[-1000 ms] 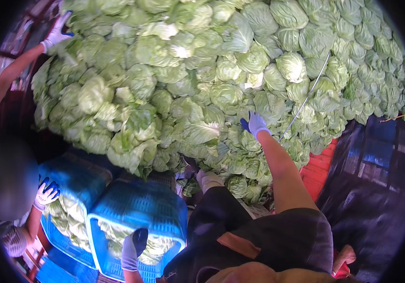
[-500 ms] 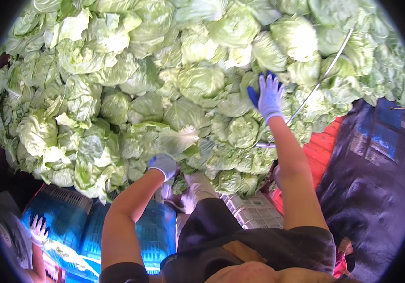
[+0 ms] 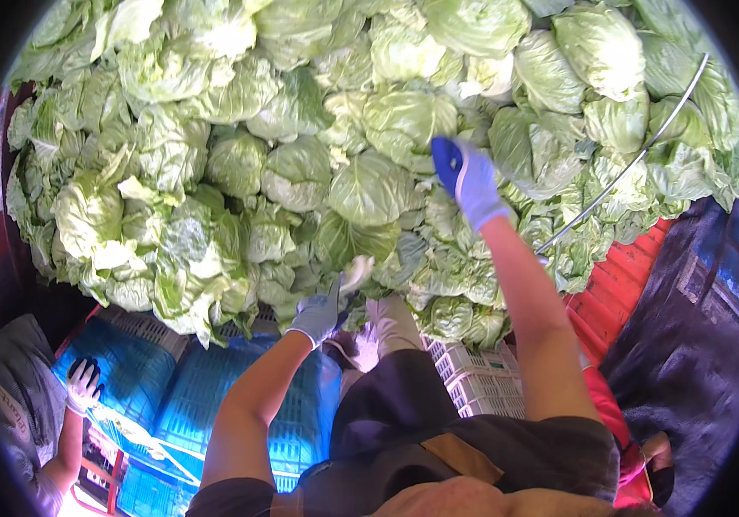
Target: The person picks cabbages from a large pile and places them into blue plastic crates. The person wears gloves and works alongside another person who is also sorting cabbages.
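Note:
A big heap of green cabbages [image 3: 369, 189] fills the upper view, with loose outer leaves among the heads. My left hand [image 3: 318, 317], in a white glove with blue palm coating, is at the heap's near edge. Its fingers close on a cabbage leaf [image 3: 357, 274] with a pale rib, though blur hides the exact grip. My right hand [image 3: 471, 181], gloved likewise, is over the middle of the heap beside a round head, its blue palm side partly turned up. Nothing shows in it; its thumb side stands apart and its fingers are foreshortened.
A thin metal rod [image 3: 624, 177] lies across the heap at right. Blue-wrapped crates [image 3: 240, 396] and white crates [image 3: 477, 379] stand below. Red ridged panel [image 3: 619, 289] and dark sheeting [image 3: 688, 345] are at right. Another person's gloved hand [image 3: 83, 385] is at lower left; a person in red [image 3: 606, 405] is at lower right.
My right hand has turned from lying spread flat on the heap to showing its blue palm side. My left hand has come up to the pale-ribbed leaf. The whole view has shifted.

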